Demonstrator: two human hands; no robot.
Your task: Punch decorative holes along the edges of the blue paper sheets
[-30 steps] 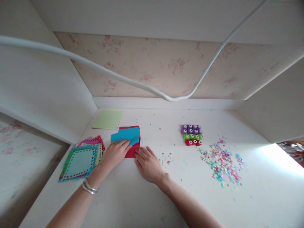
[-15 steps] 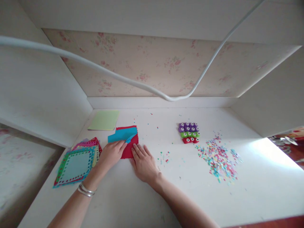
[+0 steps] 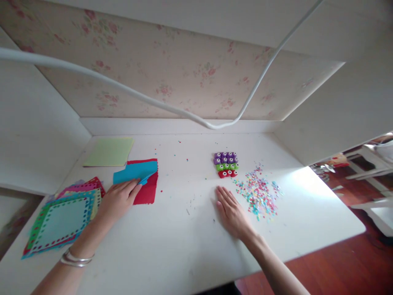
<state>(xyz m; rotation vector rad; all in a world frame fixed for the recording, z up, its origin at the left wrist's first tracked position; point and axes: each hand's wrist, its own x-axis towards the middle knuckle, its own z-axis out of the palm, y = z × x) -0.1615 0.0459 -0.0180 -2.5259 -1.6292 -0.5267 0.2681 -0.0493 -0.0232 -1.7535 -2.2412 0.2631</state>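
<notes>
My left hand [image 3: 124,191] rests at the near edge of a blue sheet of paper [image 3: 135,170], its thumb and fingers pinching the folded-up edge. Beneath the blue sheet lies a red sheet [image 3: 147,191], showing along its top and at its lower right. On the white tabletop, my right hand [image 3: 232,214] lies flat, palm down with fingers stretched out. It is just left of a heap of multicoloured confetti [image 3: 260,192] and below rows of small purple, green and red pieces with eyes [image 3: 226,164].
A stack of coloured sheets with punched borders [image 3: 64,221] lies at the left. Behind it is a pale green sheet pile [image 3: 109,151]. Scattered paper dots dot the table [image 3: 184,246]. A white cable [image 3: 147,97] hangs across the view.
My right hand has left the red sheet and slid right across the table, and the loose dots there are gone from their spot. My left hand stays at the blue paper. The view turned right.
</notes>
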